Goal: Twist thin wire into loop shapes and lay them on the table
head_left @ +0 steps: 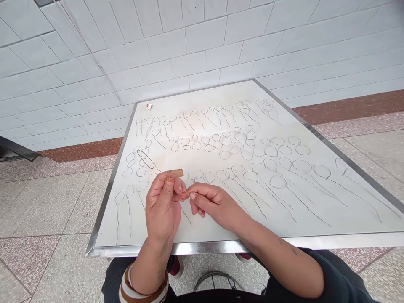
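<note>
Above the front part of the white table, my left hand (164, 200) is closed, thumb against fingers, on a thin dark wire whose narrow loop (145, 160) sticks out to the upper left. A tan strip (176, 173) shows at its index fingertip; whether it is worn or held I cannot tell. My right hand (213, 202) is beside it, thumb and index finger pinched at the left hand's lower fingertips. What lies in that pinch is too small to make out. Looped wires with long tails (279, 182) lie around and beyond both hands.
The white table (202, 239) has a metal edge. Rows of figure-eight wires (216, 143) and looped wires lie farther back. A small red and white object (149, 107) is near the back left corner. A tiled wall (202, 54) stands behind, and a round metal frame (217, 277) is below the front edge.
</note>
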### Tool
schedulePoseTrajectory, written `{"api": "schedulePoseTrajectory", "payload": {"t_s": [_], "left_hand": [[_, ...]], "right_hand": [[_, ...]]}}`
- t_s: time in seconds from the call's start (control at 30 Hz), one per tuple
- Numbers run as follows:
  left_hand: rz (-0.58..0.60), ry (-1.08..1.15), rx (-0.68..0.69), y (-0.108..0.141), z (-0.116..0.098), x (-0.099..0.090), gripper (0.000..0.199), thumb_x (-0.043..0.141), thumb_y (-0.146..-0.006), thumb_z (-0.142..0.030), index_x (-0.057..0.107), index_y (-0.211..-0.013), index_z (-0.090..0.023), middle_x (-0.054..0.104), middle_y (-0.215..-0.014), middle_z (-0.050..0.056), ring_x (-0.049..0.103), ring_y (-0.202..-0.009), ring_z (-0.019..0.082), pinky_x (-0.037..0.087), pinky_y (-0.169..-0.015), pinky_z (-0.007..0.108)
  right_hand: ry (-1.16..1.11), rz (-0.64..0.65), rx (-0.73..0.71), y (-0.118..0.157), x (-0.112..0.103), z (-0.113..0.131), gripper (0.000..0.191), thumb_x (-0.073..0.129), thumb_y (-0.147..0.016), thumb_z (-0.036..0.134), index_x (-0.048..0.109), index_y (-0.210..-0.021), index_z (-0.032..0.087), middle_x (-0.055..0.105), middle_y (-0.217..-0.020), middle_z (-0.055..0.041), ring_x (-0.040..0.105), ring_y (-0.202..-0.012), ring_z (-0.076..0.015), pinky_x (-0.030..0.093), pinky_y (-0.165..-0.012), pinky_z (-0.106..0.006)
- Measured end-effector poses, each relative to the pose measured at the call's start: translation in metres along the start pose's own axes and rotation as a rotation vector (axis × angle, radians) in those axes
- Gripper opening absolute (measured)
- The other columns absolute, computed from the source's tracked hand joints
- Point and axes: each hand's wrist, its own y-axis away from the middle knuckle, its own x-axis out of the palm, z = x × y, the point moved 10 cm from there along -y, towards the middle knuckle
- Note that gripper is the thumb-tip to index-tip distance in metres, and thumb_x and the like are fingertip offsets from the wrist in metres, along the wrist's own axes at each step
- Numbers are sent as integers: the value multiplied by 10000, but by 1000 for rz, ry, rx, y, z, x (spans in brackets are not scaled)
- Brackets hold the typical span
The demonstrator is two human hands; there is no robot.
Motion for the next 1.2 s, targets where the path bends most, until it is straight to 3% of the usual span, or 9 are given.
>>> {"api": "schedulePoseTrajectory", "payload": {"t_s": [0.17, 0.47, 0.7, 0.87, 1.03, 1.2], "left_hand": [[-35, 17, 12, 0, 1, -2, 143, 613, -885, -294, 707, -893, -187, 473, -632, -17, 457, -593, 87, 456, -599, 215], [-104, 60, 101, -1, -10, -9, 127, 600, -882, -204, 674, -790, -158, 463, -678, -13, 465, -575, 73, 434, -538, 189], [-171, 65, 136, -3, -18, -22, 139, 582, -897, -199, 690, -841, -133, 449, -649, -15, 451, -573, 59, 414, -551, 160], [-236, 72, 194, -9, -39, -39, 93, 653, -845, -195, 709, -889, -136, 453, -635, -23, 439, -572, 52, 405, -542, 138], [-175, 81, -46, -11, -4, -28, 181, 673, -839, -245, 715, -972, -129, 510, -654, -10, 479, -598, 61, 404, -544, 149], [-45, 44, -189, -7, 21, -6, 367, 627, -882, -236, 628, -1243, -172, 562, -666, -6, 475, -611, 67, 405, -609, 169]], "right_hand": [[49, -69, 17, 0, -3, -1, 165, 475, -884, 190, 634, -846, 213, 575, -627, 37, 472, -558, -94, 425, -565, -237], [-6, -60, 55, 2, -1, -8, 194, 469, -914, 242, 659, -894, 207, 629, -686, 13, 512, -564, -93, 462, -578, -239], [-4, -79, 113, 1, -2, -16, 195, 474, -908, 253, 658, -866, 202, 640, -676, 8, 526, -560, -95, 473, -568, -237], [83, -177, 144, 1, -24, -24, 205, 464, -926, 286, 648, -871, 217, 649, -725, 3, 536, -594, -104, 483, -605, -260], [175, -197, -38, 3, -32, 4, 212, 513, -926, 405, 647, -1008, 264, 664, -878, -14, 565, -744, -138, 480, -664, -285], [157, -273, -65, 5, -38, 10, 194, 609, -871, 437, 644, -933, 256, 619, -807, -4, 532, -712, -138, 422, -583, -263]]}}
